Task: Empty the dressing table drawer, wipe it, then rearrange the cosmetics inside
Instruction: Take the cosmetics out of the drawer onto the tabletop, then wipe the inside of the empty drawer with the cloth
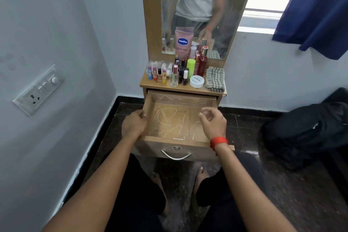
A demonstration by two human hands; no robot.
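Drawer out and bare: you stand at the dressing table with the drawer (169, 141) pulled toward you. Its wooden floor holds nothing but pale streaks, and whether those are wet marks, scratches or glare on a liner cannot be told.

The cosmetics (177, 73) stand crowded on the worktop (169, 89) just beyond the drawer. Small bottles and sticks are at the left, a pink lotion tube (183, 43) leans against the mirror (197, 5) at the far side, and a white jar (197, 81) sits at the near right. A folded checked cloth (215, 80) lies at the worktop's right end, just beside the jar.

By the look of things, emptying is done and the work sits at wiping, or between wiping and restocking. The next move calls for your free hand to reach forward and to the right for the cloth, or to begin lifting bottles back in without toppling their neighbours.

Your left hand (134, 125) grips the drawer's left wall, fingers curled over its edge, steadying it. Your right hand (213, 122) hovers above the drawer's right side, fingers loosely curled and holding nothing.
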